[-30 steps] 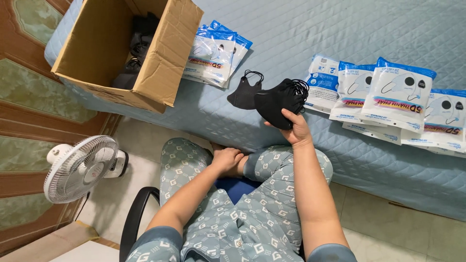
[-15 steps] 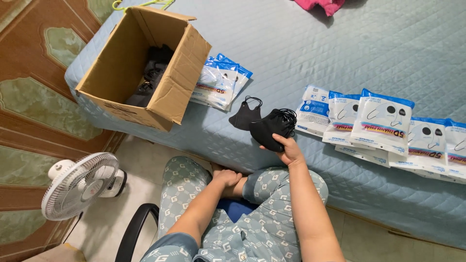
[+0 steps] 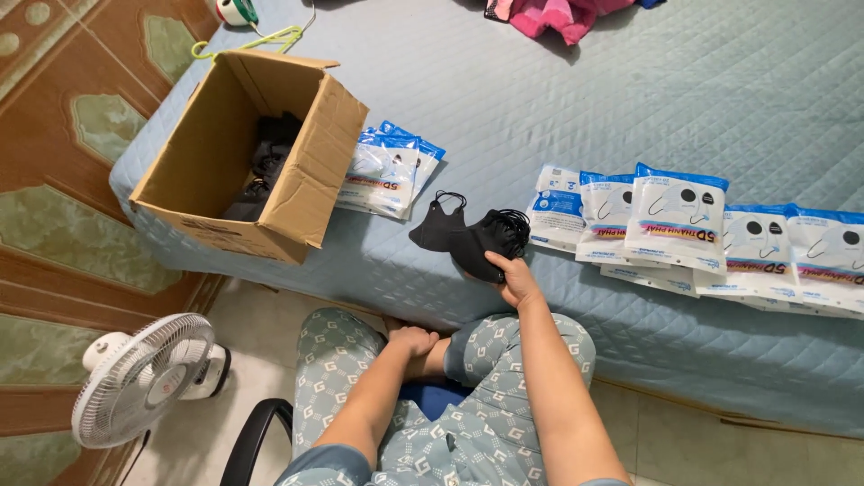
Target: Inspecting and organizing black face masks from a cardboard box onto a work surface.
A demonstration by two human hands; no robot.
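Head view: right hand [image 3: 516, 281] fingers grip stacked black fabric face masks [image 3: 486, 241] on quilted blue bedspread [image 3: 630, 108]; left hand [image 3: 416, 342] curled closed, resting between knees.

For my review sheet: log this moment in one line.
right hand: on black masks | left hand: on knee | bed: box, packets

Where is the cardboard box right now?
The cardboard box sits open at the left corner of the blue bed, left of a small stack of mask packets. A white fan stands on the floor below it.
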